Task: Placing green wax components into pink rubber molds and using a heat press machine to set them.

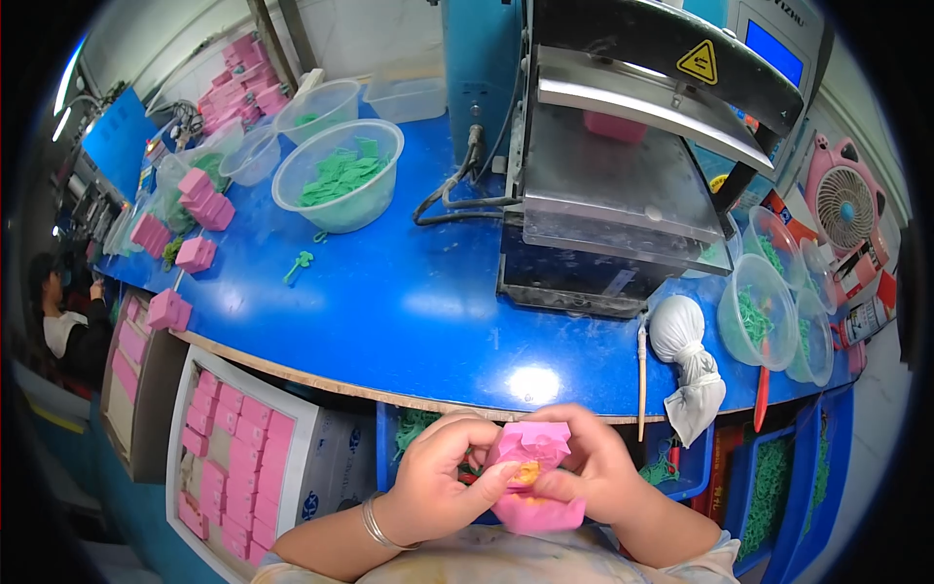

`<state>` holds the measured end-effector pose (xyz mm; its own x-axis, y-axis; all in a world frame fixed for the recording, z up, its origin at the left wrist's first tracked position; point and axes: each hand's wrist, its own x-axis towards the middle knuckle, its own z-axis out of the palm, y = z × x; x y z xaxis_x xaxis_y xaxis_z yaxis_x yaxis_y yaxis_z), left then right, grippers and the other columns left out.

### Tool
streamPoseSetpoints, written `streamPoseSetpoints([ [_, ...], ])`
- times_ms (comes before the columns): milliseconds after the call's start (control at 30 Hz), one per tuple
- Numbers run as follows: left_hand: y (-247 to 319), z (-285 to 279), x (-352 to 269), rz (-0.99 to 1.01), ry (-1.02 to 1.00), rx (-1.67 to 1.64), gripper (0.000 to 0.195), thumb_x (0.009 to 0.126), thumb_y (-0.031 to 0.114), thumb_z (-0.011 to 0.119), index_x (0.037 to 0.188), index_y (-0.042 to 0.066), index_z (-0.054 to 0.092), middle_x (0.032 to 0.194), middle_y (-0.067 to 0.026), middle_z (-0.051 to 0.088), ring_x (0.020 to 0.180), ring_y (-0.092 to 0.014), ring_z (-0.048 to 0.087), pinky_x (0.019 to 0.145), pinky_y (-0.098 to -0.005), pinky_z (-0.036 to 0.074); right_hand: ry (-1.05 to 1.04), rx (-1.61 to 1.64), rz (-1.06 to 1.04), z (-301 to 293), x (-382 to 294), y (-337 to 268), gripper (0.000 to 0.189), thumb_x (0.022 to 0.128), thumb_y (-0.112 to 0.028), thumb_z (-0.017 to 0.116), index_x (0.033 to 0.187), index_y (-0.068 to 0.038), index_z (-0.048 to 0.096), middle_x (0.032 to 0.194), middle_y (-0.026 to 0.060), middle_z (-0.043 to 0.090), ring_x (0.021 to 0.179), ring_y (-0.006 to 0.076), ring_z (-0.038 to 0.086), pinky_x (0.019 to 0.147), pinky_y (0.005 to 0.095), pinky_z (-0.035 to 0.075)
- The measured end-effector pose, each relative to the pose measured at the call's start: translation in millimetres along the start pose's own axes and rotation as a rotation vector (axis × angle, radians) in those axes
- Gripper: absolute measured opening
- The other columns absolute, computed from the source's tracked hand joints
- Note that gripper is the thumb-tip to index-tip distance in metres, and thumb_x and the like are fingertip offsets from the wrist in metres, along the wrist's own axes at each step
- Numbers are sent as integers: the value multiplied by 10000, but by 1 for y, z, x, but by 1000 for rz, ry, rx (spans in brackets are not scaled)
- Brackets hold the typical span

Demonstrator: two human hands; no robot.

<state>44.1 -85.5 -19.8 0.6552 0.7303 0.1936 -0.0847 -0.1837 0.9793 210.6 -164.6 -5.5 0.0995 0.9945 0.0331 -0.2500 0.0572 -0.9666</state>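
Observation:
Just off the table's front edge, both hands hold a pink rubber-like mold (536,515). It is spread apart, and yellow-orange material shows in its middle. My left hand (445,467) grips the left side of it, with the thumb at the yellow part. On the right side, my right hand (591,467) holds it with fingers behind and thumb in front. Something red shows partly behind my left fingers. A small green piece (298,267) lies on the blue table (408,314), near a clear bowl of green pieces (338,175).
Ahead stands a press machine (620,197) with a pink block inside. A tied white cloth pouch (682,343) and a brush (641,379) lie right, near clear tubs (759,310). Pink blocks (208,201) stand left; a box of them (241,452) is below. A person (66,314) sits far left.

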Motion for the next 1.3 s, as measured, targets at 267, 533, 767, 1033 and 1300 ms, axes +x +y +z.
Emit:
streamPoseSetpoints([
  [267, 9, -6, 6, -165, -64, -190, 236, 821, 100, 679, 997, -4, 562, 891, -38, 577, 821, -91, 559, 707, -240, 482, -225, -337, 259, -1, -4, 3, 231, 815, -189, 694, 931, -11, 604, 720, 77, 608, 647, 151, 592, 561, 286, 458],
  [533, 7, -9, 7, -495, -95, -592, 220, 863, 124, 639, 1001, -23, 550, 933, -57, 599, 843, -94, 568, 745, -248, 479, -259, -546, 22, -1, -2, 4, 265, 787, -252, 708, 867, -23, 601, 639, 101, 546, 556, 235, 537, 504, 332, 415],
  [767, 1, -1, -2, -256, -109, -208, 267, 851, 50, 623, 1086, -38, 530, 1057, -77, 537, 888, -122, 567, 791, -265, 482, -143, -483, 113, -6, -4, 7, 248, 796, -248, 701, 895, -33, 627, 635, 74, 555, 531, 197, 517, 507, 295, 420],
  [1033, 4, 4, -6, -198, -26, -160, 378, 804, -37, 621, 1162, -38, 498, 1083, -92, 497, 1008, -153, 530, 864, -296, 459, -4, -635, -163, 0, -2, -2, 306, 816, -176, 670, 1039, 7, 569, 871, 128, 611, 733, 212, 603, 646, 308, 477],
  [1300, 6, -2, 2, -87, -147, -303, 368, 821, -38, 587, 1181, -44, 511, 1244, -142, 431, 1155, -210, 452, 955, -331, 404, -43, -594, -304, -10, -3, 10, 275, 812, -96, 648, 1042, 7, 537, 893, 139, 611, 779, 229, 607, 678, 312, 477],
])
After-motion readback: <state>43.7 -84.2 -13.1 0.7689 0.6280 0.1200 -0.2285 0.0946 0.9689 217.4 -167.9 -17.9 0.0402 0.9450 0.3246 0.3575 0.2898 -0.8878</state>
